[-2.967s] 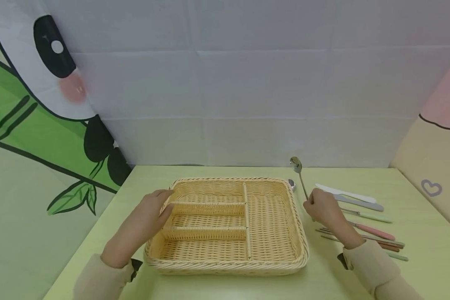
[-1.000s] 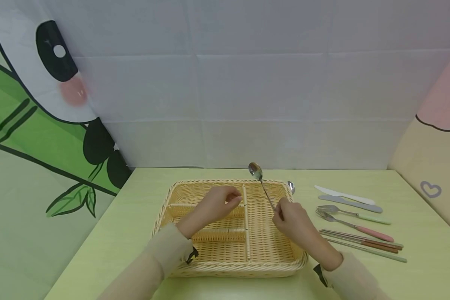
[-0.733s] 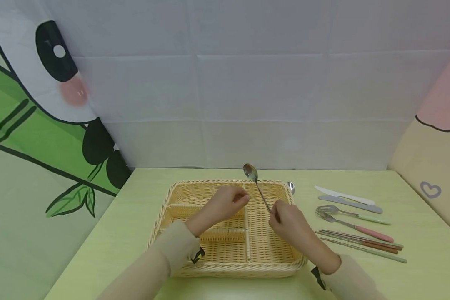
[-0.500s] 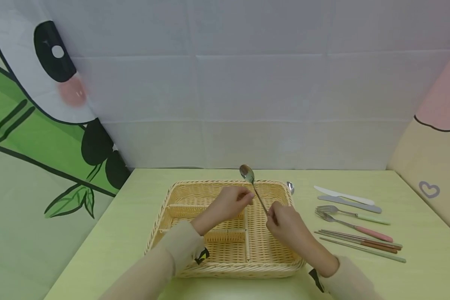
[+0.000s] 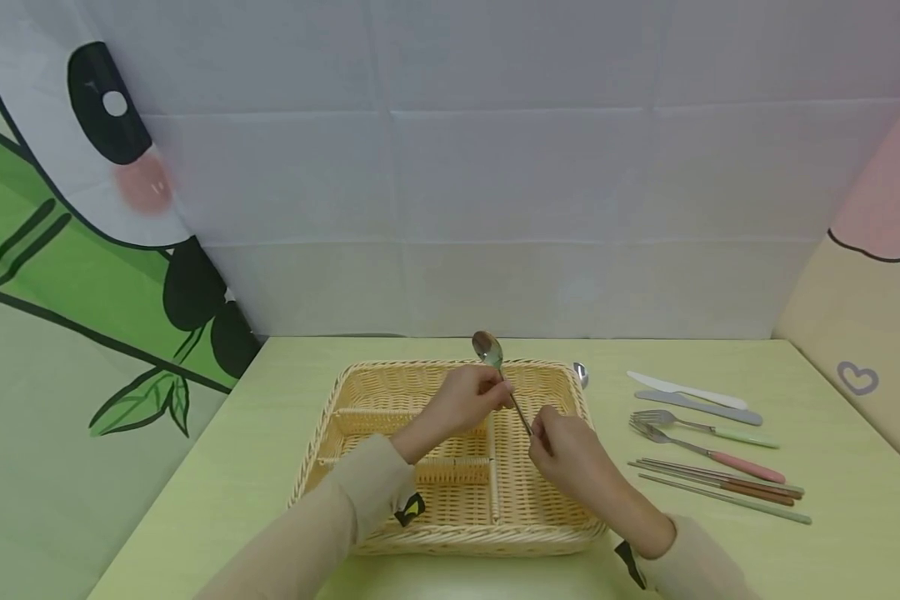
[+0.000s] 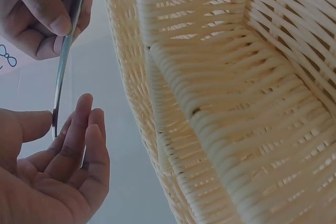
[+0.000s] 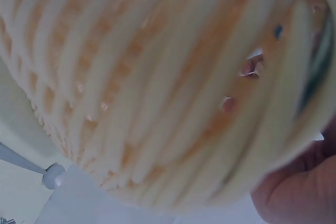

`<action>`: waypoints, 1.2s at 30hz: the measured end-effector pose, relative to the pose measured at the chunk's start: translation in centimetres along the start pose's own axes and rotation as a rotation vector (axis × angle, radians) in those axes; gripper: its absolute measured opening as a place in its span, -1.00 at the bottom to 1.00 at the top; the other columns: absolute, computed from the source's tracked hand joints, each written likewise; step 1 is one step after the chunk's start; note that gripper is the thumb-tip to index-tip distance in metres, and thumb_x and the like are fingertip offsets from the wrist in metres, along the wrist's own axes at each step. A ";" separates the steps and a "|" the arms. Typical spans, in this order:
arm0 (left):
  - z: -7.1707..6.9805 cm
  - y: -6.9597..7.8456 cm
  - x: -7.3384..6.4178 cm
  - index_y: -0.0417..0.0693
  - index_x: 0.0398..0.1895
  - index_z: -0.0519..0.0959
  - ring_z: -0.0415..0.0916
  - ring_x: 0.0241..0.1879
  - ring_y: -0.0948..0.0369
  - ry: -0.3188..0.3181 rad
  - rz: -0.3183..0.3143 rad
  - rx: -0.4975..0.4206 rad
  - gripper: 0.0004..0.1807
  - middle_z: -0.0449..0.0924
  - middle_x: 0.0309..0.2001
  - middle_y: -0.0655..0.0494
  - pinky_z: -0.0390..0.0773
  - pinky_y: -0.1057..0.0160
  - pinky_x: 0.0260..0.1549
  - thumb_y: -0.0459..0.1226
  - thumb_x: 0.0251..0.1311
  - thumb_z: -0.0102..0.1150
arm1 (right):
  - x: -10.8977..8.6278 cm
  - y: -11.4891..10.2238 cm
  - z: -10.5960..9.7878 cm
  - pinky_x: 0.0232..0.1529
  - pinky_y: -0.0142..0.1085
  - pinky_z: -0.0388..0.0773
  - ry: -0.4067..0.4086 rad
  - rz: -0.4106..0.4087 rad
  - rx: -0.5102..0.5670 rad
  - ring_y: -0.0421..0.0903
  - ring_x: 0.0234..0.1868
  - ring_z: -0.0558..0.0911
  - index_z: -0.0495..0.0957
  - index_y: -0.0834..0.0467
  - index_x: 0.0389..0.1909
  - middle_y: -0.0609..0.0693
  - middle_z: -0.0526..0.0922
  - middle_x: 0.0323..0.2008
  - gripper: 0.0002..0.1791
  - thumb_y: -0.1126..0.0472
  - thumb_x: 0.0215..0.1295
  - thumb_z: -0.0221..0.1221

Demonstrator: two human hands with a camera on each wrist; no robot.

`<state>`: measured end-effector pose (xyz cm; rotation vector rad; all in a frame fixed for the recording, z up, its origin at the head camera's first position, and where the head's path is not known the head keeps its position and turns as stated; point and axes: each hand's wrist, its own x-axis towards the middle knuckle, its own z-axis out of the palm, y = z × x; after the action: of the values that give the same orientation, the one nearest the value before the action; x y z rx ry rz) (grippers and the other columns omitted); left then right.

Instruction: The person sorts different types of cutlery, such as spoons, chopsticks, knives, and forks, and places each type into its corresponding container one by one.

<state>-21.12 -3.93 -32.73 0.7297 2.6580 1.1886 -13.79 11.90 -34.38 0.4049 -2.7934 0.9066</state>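
My right hand [image 5: 566,450] pinches the handle of a long metal spoon [image 5: 521,412] over the wicker basket [image 5: 547,533], bowl pointing up and away. My left hand [image 5: 465,400] reaches across to the spoon just below its bowl. In the left wrist view, the thumb of the left hand [image 6: 58,166] touches the spoon [image 6: 62,72], while its other fingers lie loosely spread beyond it. The right hand [image 6: 42,14] appears above, thumb on the handle. The right wrist view is mostly filled by basket weave [image 7: 157,93], with part of the right hand [image 7: 299,192] at lower right.
Dividers [image 5: 450,461] split the basket into several compartments. A second spoon [image 5: 581,375] lies behind its right rim. Farther right on the table lie a white knife [image 5: 690,390], a grey knife [image 5: 697,407], two forks [image 5: 678,423] and several chopsticks [image 5: 727,492].
The right hand has lifted the spoon from the basket's right side leftward over it. My left hand has left the basket's left rim and moved right, up to the spoon.
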 end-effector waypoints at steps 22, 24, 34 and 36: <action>0.5 0.3 1.1 -0.09 -0.46 0.57 0.60 -0.42 0.24 0.006 -0.132 -0.118 -0.75 0.66 -0.50 0.11 0.45 0.37 -0.49 -0.16 0.27 0.03 | -0.1 0.8 0.2 -0.71 -0.47 0.28 -0.033 0.046 0.122 -0.28 -0.70 0.37 0.45 0.28 -0.33 -0.08 0.47 -0.67 -0.94 0.43 0.17 0.06; 0.5 0.4 1.1 -0.09 -0.47 0.58 0.59 -0.44 0.25 0.009 -0.137 -0.121 -0.75 0.66 -0.51 0.10 0.46 0.37 -0.48 -0.17 0.27 0.03 | -0.1 0.9 0.1 -0.69 -0.47 0.30 -0.034 0.049 0.117 -0.28 -0.68 0.39 0.45 0.28 -0.33 -0.07 0.49 -0.66 -0.94 0.43 0.17 0.06; 0.6 0.2 1.2 -0.19 -0.50 0.57 0.64 -0.41 0.11 -0.022 -0.181 -0.099 -0.77 0.67 -0.46 -0.05 0.47 0.38 -0.56 -0.23 0.23 0.09 | -0.3 2.2 -1.0 -0.62 -0.46 0.32 0.030 0.057 0.056 -0.26 -0.63 0.37 0.46 0.27 -0.34 -0.05 0.50 -0.61 -0.95 0.40 0.16 0.08; 0.7 0.1 1.1 -0.19 -0.52 0.57 0.64 -0.42 0.09 -0.040 -0.186 -0.066 -0.76 0.67 -0.47 -0.07 0.44 0.38 -0.61 -0.23 0.22 0.10 | -0.3 2.6 -1.2 -0.61 -0.46 0.34 0.048 0.053 0.056 -0.26 -0.62 0.39 0.47 0.27 -0.34 -0.04 0.51 -0.59 -0.95 0.40 0.16 0.08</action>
<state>-21.85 -2.86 -33.06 0.4790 2.5742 1.1924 -14.17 14.74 -34.92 0.3144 -2.7525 0.9939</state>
